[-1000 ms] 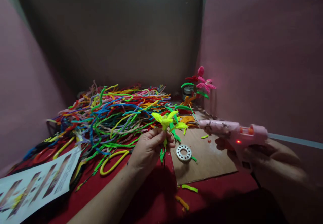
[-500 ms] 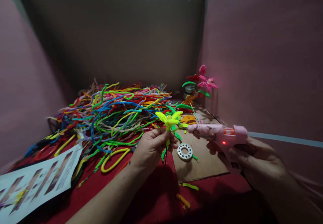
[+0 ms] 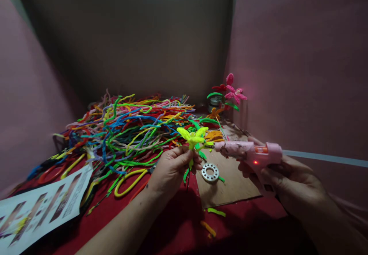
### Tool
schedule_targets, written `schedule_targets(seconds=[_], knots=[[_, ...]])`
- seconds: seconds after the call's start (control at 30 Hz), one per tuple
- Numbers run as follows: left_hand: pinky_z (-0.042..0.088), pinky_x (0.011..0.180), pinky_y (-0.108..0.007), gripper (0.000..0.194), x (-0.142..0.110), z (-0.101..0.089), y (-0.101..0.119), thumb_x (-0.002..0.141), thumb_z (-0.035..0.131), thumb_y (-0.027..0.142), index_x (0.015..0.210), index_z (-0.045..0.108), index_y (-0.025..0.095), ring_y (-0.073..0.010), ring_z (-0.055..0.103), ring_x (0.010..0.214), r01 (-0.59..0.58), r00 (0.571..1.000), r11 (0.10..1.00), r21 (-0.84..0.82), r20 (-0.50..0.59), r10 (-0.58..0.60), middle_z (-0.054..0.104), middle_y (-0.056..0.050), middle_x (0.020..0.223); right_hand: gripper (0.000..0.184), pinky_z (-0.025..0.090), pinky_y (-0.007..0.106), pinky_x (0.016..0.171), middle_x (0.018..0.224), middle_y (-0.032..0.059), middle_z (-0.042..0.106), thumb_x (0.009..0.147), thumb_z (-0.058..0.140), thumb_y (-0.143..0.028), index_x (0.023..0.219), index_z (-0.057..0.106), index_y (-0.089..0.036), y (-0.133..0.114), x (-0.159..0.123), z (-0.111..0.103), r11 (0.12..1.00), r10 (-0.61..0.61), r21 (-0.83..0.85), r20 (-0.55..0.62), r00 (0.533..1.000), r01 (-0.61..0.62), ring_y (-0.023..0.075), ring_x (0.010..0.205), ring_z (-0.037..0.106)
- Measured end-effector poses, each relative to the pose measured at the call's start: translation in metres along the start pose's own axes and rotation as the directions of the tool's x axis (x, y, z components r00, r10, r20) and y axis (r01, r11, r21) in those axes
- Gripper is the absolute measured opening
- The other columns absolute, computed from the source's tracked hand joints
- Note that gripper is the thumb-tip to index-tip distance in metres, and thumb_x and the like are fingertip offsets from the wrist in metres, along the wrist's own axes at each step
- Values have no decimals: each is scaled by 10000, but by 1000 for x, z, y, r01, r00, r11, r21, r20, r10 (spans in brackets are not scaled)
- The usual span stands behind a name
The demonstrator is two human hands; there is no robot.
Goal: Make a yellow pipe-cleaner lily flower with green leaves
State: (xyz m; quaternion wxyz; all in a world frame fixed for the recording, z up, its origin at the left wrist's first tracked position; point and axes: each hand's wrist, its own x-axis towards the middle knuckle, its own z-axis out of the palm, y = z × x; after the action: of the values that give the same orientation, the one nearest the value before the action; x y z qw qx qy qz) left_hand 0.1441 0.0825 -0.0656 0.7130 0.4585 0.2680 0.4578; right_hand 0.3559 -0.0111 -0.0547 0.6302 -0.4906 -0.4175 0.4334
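Pinched between the fingers of my left hand [image 3: 175,167] is a yellow pipe-cleaner flower [image 3: 193,137], its petals spread upward and a thin dark stem hanging below. My right hand [image 3: 293,182] grips a pink hot glue gun [image 3: 247,149] by its handle, with a red light glowing on the side. A long translucent glue stick [image 3: 324,157] sticks out of its back. The gun's nozzle points left, at or very close to a lower yellow petal; whether they touch I cannot tell.
Behind my left hand lies a big heap of colourful pipe cleaners [image 3: 138,128]. Yellow-handled scissors [image 3: 129,182] and a printed sheet [image 3: 43,213] are at left. A metal ring with holes [image 3: 210,173] rests on cardboard [image 3: 230,193]. Pink flowers [image 3: 235,94] stand at the back right.
Almost nothing differs. Both hands, the yellow flower and the glue gun hold nearly the same positions; the fingers of my right hand around the gun have shifted slightly.
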Motion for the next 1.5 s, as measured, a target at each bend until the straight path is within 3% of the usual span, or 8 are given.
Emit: schedule_targets(seconds=[0.27,0.43,0.87,1.1,1.37,1.5], knots=[[429,538,-213,155,0,1,0,719,664,240,667,642,96,-106,594,530,3,1000,1000,-5,5,-3,642,-41,637,429,521,300,597,751,65,689,658,727,-305,1068,618,-240,3,-1,-3,999,35,-15,-41,999,-35,207,702,645],[424,543,-214,157,0,1,0,722,664,246,675,641,98,-104,591,536,9,1000,1000,-2,8,-9,644,-45,643,435,521,291,580,753,67,693,664,721,-293,1085,618,-249,5,0,-5,1000,8,-21,-8,1000,-8,207,691,642],[427,545,-215,142,0,0,-1,743,641,227,677,651,102,-102,593,540,0,1000,1000,-8,20,0,649,-43,650,356,487,242,550,732,62,690,637,737,-307,979,676,-231,-3,-6,1,999,25,-24,-96,995,-28,169,623,611],[428,532,-208,135,-1,0,-1,743,642,221,682,652,100,-102,595,539,4,1000,1000,-23,17,-4,642,-38,635,383,460,235,519,721,59,678,659,717,-304,1029,657,-224,0,-5,-1,998,19,-54,-70,997,-22,156,596,584],[435,531,-207,149,1,0,-2,729,659,238,685,651,96,-103,599,532,5,1000,1000,-22,8,-5,641,-38,635,290,434,219,492,703,49,667,671,697,-362,907,672,-195,0,-6,-3,991,-27,-130,-48,998,20,150,583,569],[441,539,-207,145,2,-2,-3,732,657,234,694,654,94,-104,604,544,1,1000,1000,-25,11,-1,645,-42,650,293,431,229,487,719,63,669,696,685,-334,942,654,-177,2,-6,-6,991,-41,-130,-32,999,37,150,578,561]])
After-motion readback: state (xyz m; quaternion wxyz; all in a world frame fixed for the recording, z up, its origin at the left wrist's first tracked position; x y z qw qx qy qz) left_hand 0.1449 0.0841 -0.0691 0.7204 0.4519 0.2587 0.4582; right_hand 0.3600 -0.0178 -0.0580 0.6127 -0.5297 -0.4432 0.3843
